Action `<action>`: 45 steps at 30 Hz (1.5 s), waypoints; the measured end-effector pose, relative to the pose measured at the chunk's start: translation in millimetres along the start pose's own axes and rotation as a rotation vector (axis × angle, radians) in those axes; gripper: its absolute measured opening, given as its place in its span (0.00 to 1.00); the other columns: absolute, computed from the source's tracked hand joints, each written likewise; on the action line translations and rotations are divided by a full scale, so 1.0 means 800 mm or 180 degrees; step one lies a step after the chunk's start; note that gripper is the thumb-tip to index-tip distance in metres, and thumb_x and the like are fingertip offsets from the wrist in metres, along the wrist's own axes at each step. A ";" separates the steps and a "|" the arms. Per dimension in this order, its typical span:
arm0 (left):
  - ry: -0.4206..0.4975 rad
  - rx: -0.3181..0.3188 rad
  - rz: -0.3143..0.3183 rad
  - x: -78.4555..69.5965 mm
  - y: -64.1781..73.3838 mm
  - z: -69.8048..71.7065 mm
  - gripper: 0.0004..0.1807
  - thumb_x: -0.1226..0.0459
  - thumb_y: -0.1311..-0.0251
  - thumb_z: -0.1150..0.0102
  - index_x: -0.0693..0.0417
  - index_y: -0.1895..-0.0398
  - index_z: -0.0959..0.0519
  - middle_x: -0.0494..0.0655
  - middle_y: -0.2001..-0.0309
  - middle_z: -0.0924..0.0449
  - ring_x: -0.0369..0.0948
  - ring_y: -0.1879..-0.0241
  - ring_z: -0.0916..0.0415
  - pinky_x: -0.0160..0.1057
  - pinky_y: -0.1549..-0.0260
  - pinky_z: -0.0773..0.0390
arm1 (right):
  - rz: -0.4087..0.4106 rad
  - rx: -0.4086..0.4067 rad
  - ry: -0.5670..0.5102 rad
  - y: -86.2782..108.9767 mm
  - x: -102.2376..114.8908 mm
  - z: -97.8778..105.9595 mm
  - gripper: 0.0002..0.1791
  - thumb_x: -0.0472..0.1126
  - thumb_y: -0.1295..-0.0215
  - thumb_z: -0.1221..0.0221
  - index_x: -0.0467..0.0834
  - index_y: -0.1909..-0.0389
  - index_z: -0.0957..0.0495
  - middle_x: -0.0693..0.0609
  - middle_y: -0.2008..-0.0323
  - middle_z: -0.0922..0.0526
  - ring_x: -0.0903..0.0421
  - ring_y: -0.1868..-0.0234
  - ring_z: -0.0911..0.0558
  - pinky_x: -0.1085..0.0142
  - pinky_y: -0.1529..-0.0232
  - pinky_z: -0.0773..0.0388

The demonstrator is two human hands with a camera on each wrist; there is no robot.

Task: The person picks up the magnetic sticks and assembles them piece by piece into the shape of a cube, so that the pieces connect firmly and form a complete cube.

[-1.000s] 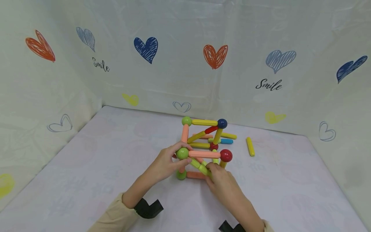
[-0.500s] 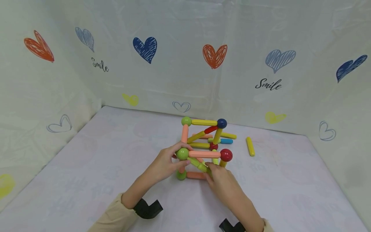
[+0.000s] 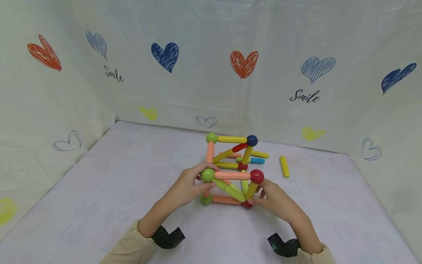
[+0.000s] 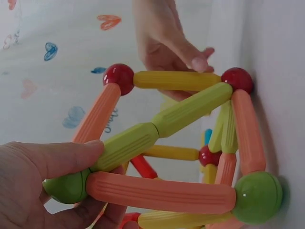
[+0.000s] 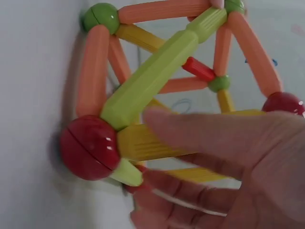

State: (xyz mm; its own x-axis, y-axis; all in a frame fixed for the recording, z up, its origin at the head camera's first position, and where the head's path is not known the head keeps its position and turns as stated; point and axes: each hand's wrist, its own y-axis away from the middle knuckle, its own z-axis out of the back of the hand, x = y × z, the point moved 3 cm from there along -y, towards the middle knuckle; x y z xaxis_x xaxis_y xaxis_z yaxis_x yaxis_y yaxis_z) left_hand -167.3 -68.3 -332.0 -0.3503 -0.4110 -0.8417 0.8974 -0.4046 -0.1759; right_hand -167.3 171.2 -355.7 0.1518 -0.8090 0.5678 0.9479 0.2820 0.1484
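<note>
A frame of coloured rods and balls stands on the table. At its upper front-left corner my left hand (image 3: 189, 186) grips a green ball (image 3: 207, 175), thumb and fingers around it. From there a diagonal of two light-green rods (image 4: 193, 109) runs down to the lower red ball (image 5: 90, 148). My right hand (image 3: 277, 200) is at the front-right side, beside the upright yellow rod (image 3: 252, 190). Its thumb and fingers are spread and blurred around that rod; no grip shows. A salmon rod (image 3: 232, 176) joins the green ball to the upper red ball (image 3: 257, 176).
A loose yellow rod (image 3: 284, 167) lies to the right of the frame. Behind the frame are more rods, among them a blue one (image 3: 257, 161) and a yellow one (image 3: 260, 154). A white sheet with printed hearts (image 3: 244, 64) hangs behind the table.
My right hand has left the light-green diagonal and moved right to the upright yellow rod. The diagonal now spans straight down to the lower red ball. My left hand stays in place.
</note>
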 end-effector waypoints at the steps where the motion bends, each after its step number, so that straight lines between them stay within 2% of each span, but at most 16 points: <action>1: -0.0002 -0.0004 0.0000 0.000 0.000 0.000 0.18 0.65 0.44 0.38 0.42 0.51 0.27 0.39 0.55 0.21 0.39 0.57 0.29 0.40 0.57 0.29 | 0.0195 -0.0001 -0.0181 -0.005 -0.004 -0.003 0.20 0.41 0.49 0.32 0.40 0.56 0.25 0.49 0.65 0.19 0.57 0.69 0.26 0.68 0.70 0.27; 3: -0.0007 -0.0009 -0.0007 0.001 0.000 -0.001 0.18 0.65 0.44 0.38 0.42 0.51 0.27 0.38 0.54 0.21 0.39 0.57 0.29 0.40 0.57 0.29 | 0.0496 0.0073 -0.0490 -0.012 -0.012 -0.011 0.19 0.42 0.48 0.33 0.41 0.56 0.24 0.48 0.62 0.19 0.57 0.67 0.27 0.68 0.69 0.28; 5: -0.0023 -0.0019 -0.0017 0.002 0.000 -0.001 0.18 0.65 0.44 0.38 0.42 0.51 0.27 0.38 0.54 0.21 0.39 0.57 0.29 0.40 0.57 0.29 | 0.0626 0.0162 -0.0692 -0.018 -0.019 -0.020 0.18 0.43 0.47 0.33 0.40 0.57 0.23 0.48 0.61 0.19 0.57 0.66 0.27 0.69 0.67 0.29; 10: -0.0025 -0.0028 -0.0008 0.001 0.000 -0.001 0.18 0.65 0.44 0.38 0.42 0.51 0.26 0.39 0.54 0.21 0.39 0.58 0.29 0.40 0.57 0.29 | 0.0509 0.0227 -0.0861 -0.025 -0.027 -0.030 0.17 0.44 0.47 0.33 0.40 0.59 0.23 0.49 0.62 0.20 0.54 0.63 0.27 0.68 0.64 0.27; 18: -0.0038 -0.0078 -0.0019 0.000 0.000 0.001 0.18 0.65 0.45 0.37 0.42 0.51 0.26 0.38 0.55 0.21 0.38 0.59 0.28 0.42 0.57 0.28 | 0.0573 0.0238 -0.0865 -0.026 -0.026 -0.029 0.16 0.43 0.47 0.33 0.40 0.60 0.23 0.49 0.63 0.21 0.54 0.61 0.25 0.71 0.60 0.25; 25: -0.0036 -0.0094 -0.0030 0.000 0.000 0.001 0.19 0.65 0.45 0.37 0.41 0.51 0.26 0.38 0.54 0.21 0.39 0.58 0.28 0.47 0.56 0.27 | 0.0475 0.0323 -0.0883 -0.026 -0.025 -0.029 0.17 0.44 0.48 0.33 0.39 0.61 0.23 0.50 0.67 0.22 0.54 0.66 0.25 0.70 0.66 0.25; 33: 0.0026 0.0006 -0.0028 0.005 -0.001 0.006 0.20 0.66 0.44 0.39 0.42 0.48 0.28 0.39 0.53 0.21 0.39 0.58 0.28 0.43 0.56 0.28 | 0.0512 0.0436 -0.0956 -0.021 -0.018 -0.033 0.17 0.43 0.48 0.33 0.38 0.63 0.24 0.49 0.71 0.22 0.56 0.72 0.25 0.69 0.71 0.25; 36: 0.0046 0.0119 -0.0019 0.007 -0.001 0.011 0.21 0.66 0.42 0.40 0.41 0.46 0.29 0.39 0.52 0.21 0.40 0.58 0.29 0.45 0.55 0.29 | 0.0590 0.0448 -0.1136 -0.020 -0.010 -0.037 0.29 0.41 0.49 0.32 0.41 0.46 0.30 0.47 0.64 0.23 0.54 0.68 0.25 0.67 0.68 0.24; 39: 0.0007 0.0218 -0.0074 0.010 -0.001 0.018 0.22 0.66 0.42 0.41 0.41 0.45 0.29 0.39 0.52 0.22 0.40 0.57 0.29 0.46 0.54 0.29 | 0.0627 0.0466 -0.1332 -0.018 -0.001 -0.042 0.43 0.39 0.49 0.32 0.50 0.33 0.43 0.45 0.54 0.27 0.50 0.64 0.25 0.64 0.66 0.23; 40: -0.0019 0.0241 -0.0089 0.010 -0.001 0.021 0.22 0.66 0.42 0.41 0.41 0.45 0.29 0.39 0.51 0.22 0.40 0.57 0.29 0.46 0.54 0.29 | 0.0626 0.0467 -0.1375 -0.017 0.002 -0.043 0.48 0.39 0.50 0.32 0.54 0.30 0.48 0.45 0.51 0.29 0.50 0.62 0.26 0.63 0.66 0.23; 42: -0.0061 0.0250 -0.0106 0.010 0.000 0.026 0.22 0.66 0.43 0.40 0.42 0.45 0.29 0.40 0.50 0.22 0.40 0.56 0.29 0.47 0.54 0.28 | 0.0654 0.0451 -0.1347 -0.015 0.006 -0.046 0.46 0.38 0.50 0.32 0.56 0.31 0.46 0.45 0.50 0.30 0.50 0.62 0.26 0.64 0.66 0.23; 45: -0.0117 0.0221 -0.0071 0.011 0.000 0.032 0.23 0.67 0.44 0.38 0.44 0.45 0.29 0.42 0.49 0.23 0.41 0.56 0.28 0.48 0.53 0.28 | 0.0665 0.0445 -0.1273 -0.014 0.010 -0.050 0.45 0.38 0.50 0.31 0.57 0.32 0.44 0.46 0.54 0.27 0.52 0.62 0.25 0.65 0.65 0.24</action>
State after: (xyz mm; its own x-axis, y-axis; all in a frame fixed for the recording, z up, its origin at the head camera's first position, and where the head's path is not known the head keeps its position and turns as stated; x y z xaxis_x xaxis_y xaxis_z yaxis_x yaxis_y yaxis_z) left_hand -177.2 -92.9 -325.9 -0.3808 -0.4304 -0.8184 0.8689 -0.4693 -0.1576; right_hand -165.6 140.6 -385.5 0.1896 -0.4731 0.8604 0.8575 0.5066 0.0897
